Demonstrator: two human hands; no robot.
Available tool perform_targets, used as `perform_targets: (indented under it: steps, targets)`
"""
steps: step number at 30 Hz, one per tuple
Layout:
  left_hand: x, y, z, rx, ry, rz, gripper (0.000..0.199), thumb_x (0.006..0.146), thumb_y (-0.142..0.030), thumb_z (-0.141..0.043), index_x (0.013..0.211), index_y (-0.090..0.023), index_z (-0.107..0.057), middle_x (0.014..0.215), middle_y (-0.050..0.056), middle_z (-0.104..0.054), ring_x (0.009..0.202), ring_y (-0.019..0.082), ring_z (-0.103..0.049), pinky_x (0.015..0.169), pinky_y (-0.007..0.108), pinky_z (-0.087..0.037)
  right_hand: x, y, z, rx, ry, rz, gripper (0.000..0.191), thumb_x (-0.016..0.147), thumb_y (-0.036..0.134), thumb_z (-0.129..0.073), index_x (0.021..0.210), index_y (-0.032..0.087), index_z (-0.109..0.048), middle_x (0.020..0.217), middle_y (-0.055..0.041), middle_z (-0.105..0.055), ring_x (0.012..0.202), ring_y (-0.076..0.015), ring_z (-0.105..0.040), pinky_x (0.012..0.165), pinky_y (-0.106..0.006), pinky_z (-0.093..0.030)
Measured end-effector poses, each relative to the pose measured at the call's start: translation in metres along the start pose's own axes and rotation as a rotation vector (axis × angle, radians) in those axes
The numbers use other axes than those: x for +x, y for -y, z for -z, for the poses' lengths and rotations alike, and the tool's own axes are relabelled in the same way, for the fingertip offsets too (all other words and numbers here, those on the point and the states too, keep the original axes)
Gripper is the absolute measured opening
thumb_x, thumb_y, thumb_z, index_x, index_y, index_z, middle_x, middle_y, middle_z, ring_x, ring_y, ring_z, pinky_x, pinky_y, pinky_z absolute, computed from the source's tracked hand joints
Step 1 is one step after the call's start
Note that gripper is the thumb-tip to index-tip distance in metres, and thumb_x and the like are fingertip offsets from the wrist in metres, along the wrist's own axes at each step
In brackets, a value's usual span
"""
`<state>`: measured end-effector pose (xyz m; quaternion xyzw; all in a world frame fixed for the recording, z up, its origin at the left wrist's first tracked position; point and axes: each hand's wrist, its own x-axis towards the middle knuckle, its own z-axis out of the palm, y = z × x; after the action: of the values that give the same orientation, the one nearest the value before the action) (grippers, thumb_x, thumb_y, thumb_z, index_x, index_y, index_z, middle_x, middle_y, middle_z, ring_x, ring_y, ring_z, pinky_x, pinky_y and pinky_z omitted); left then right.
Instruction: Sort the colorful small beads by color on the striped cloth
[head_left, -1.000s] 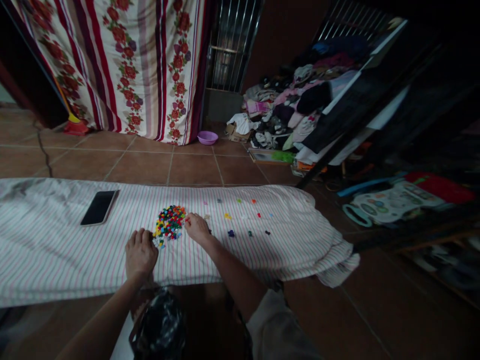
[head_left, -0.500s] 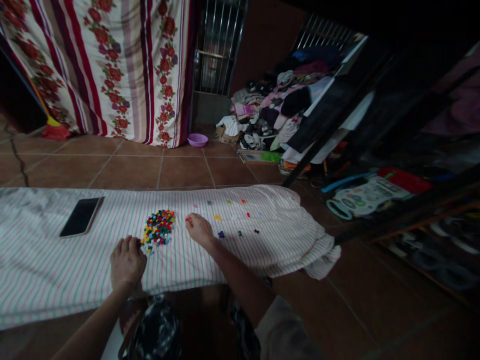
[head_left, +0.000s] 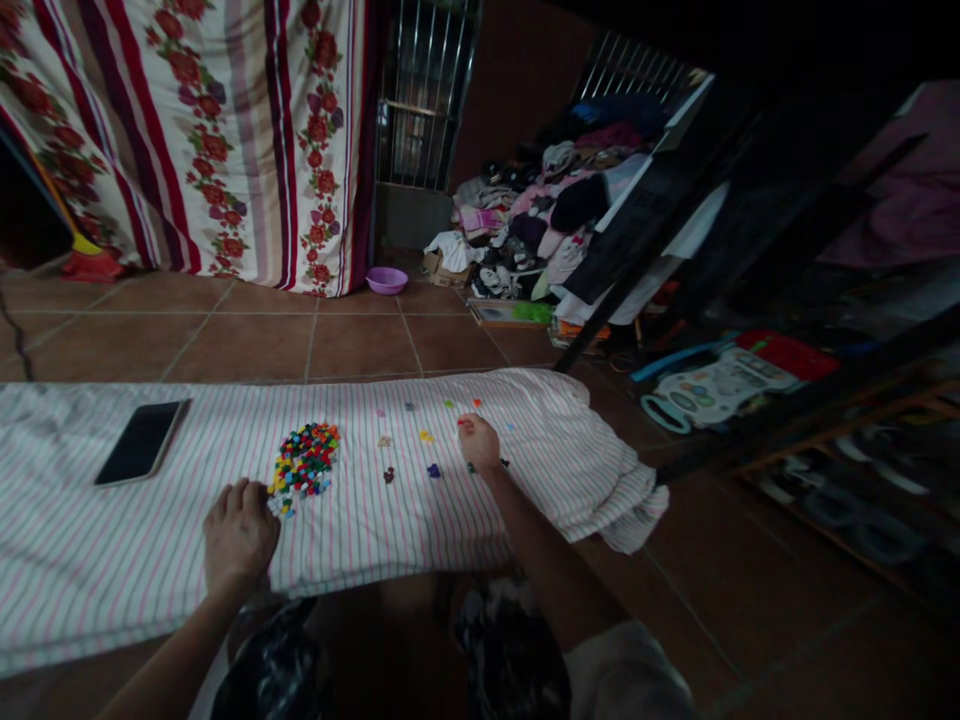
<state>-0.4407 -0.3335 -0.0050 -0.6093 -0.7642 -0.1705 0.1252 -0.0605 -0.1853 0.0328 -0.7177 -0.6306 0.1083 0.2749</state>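
Note:
Small multicoloured bead-like pieces [head_left: 306,462] lie heaped on a striped cloth [head_left: 345,545]. My left hand [head_left: 241,532] rests palm down at the heap's lower left edge, its fingers loosely bent and slightly apart. Over the sorted groups at the right, my right hand [head_left: 481,442] pinches a small red bead [head_left: 463,422] between thumb and fingertips. Around it sit little single-colour groups: yellow beads [head_left: 426,436], dark blue beads [head_left: 433,470], brown beads [head_left: 389,475], beige beads [head_left: 384,441] and orange beads [head_left: 477,402]. The right hand and forearm partly hide the green beads [head_left: 472,468].
A phone [head_left: 142,442] lies on the cloth at the left. Beyond the cloth are a tiled floor, a purple basin [head_left: 387,280], a floral curtain [head_left: 247,150] and a heap of clothes [head_left: 525,220]. A dark slanted post [head_left: 600,325] stands at the right.
My right hand has moved right from beside the heap to the sorted groups, carrying the red bead. Beige and brown groups it had covered now show. My left hand stays by the heap.

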Motion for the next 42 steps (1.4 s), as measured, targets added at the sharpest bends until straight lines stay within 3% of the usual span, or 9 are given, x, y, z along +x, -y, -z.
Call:
perform_targets:
  steps: [6,11,22,30,42]
  targets:
    - [0.003,-0.002,0.008,0.02,0.036,-0.023,0.029,0.09,-0.019,-0.036,0.101,-0.013,-0.062,0.113,0.015,-0.063,0.113,0.031,-0.054,0.095,0.043,-0.044,0.015,-0.047,0.024,-0.174,0.014,-0.188,0.031,0.088,0.012,-0.047,0.103,0.02,-0.074,0.099,-0.006,-0.075,0.091,-0.0163,-0.067,0.077,-0.022,-0.046]
    - [0.003,-0.001,0.006,0.02,0.025,-0.04,0.028,0.089,-0.019,-0.038,0.1,-0.012,-0.063,0.114,0.016,-0.063,0.114,0.031,-0.053,0.097,0.044,-0.044,0.02,-0.063,0.025,-0.205,0.029,-0.23,0.029,0.088,0.012,-0.049,0.099,0.019,-0.074,0.095,-0.0062,-0.076,0.086,-0.0167,-0.068,0.072,-0.022,-0.045]
    - [0.0,0.0,0.0,0.01,0.003,-0.005,0.03,0.09,-0.021,-0.037,0.105,-0.013,-0.062,0.121,0.017,-0.062,0.122,0.032,-0.05,0.1,0.046,-0.043,0.025,-0.065,0.017,-0.234,0.062,-0.156,0.034,0.088,0.009,-0.046,0.104,0.018,-0.075,0.102,-0.0079,-0.075,0.094,-0.0168,-0.068,0.079,-0.022,-0.047]
    - [0.001,0.002,-0.001,-0.039,0.017,-0.011,0.025,0.084,-0.021,-0.041,0.101,-0.018,-0.06,0.115,0.015,-0.063,0.115,0.03,-0.053,0.098,0.046,-0.042,0.022,-0.056,0.011,-0.258,0.068,-0.113,0.032,0.087,0.007,-0.05,0.11,0.015,-0.072,0.1,-0.0122,-0.071,0.093,-0.0182,-0.066,0.08,-0.023,-0.046]
    - [0.003,-0.001,0.006,-0.009,0.034,-0.018,0.027,0.087,-0.023,-0.036,0.1,-0.015,-0.059,0.113,0.016,-0.062,0.111,0.03,-0.054,0.095,0.045,-0.044,0.015,-0.054,0.005,-0.255,0.052,-0.068,0.04,0.087,0.002,-0.043,0.12,0.011,-0.066,0.109,-0.0155,-0.066,0.099,-0.0198,-0.062,0.086,-0.026,-0.045]
